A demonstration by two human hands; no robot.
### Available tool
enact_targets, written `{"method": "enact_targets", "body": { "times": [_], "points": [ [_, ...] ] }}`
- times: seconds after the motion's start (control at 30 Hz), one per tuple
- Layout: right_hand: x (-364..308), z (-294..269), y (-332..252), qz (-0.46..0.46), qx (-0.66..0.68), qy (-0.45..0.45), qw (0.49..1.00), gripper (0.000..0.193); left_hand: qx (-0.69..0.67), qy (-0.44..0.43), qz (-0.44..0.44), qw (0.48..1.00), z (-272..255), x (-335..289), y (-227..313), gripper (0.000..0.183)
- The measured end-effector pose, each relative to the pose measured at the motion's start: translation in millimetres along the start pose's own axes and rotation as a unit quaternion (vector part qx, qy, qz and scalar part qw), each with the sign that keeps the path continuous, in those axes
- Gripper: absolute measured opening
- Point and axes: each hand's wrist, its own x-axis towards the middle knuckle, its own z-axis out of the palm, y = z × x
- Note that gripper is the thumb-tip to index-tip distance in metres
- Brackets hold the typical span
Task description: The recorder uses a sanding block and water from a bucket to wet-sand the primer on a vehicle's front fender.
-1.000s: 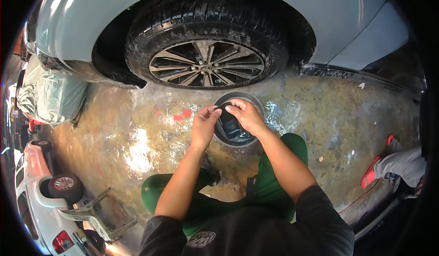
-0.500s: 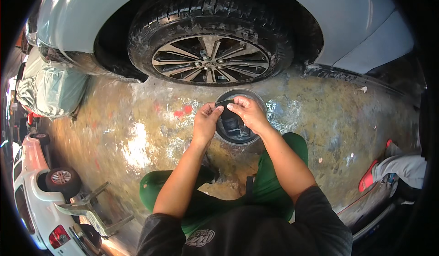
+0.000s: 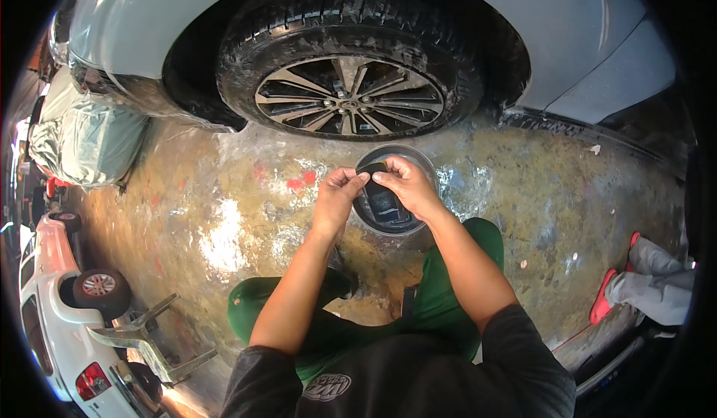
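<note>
Over a round grey bucket (image 3: 426, 165) on the floor, I hold a small dark, thin sheet (image 3: 371, 169) between both hands. My left hand (image 3: 336, 200) pinches its left edge between thumb and fingers. On the other side my right hand (image 3: 411, 191) pinches the sheet's right part, where a bit of yellow shows by the fingers. The sheet's kind is not clear. Below the hands, the bucket holds something dark and shiny, like water (image 3: 386, 207); my hands partly hide it.
A car wheel (image 3: 349, 104) under a grey-blue body panel (image 3: 582, 37) stands just beyond the bucket. At left are a covered bulky object (image 3: 89, 138), a white vehicle (image 3: 63, 321) and a low stand (image 3: 153, 339). Another person's red shoe (image 3: 602, 298) is at right.
The dark sheet has tilted and shows more of its face between my fingers. The view has shifted slightly. At right, the other person's legs and shoes have moved.
</note>
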Motion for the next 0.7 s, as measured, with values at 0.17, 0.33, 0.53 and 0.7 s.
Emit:
{"method": "enact_targets", "body": {
  "times": [0.17,0.33,0.53,0.7],
  "points": [
    [-3,-5,-3,-0.02,-0.142,0.025,0.989,0.019,0.002,0.008,0.029,1.0,-7,1,-1,0.007],
    [-15,8,2,0.008,-0.033,0.024,0.999,0.03,-0.016,0.007,0.058,0.998,-2,3,-28,0.005],
    [11,-12,32,-0.214,-0.263,0.012,0.941,0.027,0.171,0.01,0.144,0.975,-16,18,-42,0.024],
    [27,-10,37,0.054,-0.629,-0.054,0.773,0.026,0.253,0.218,0.089,0.938,-42,57,-88,0.041]
  ]
}}
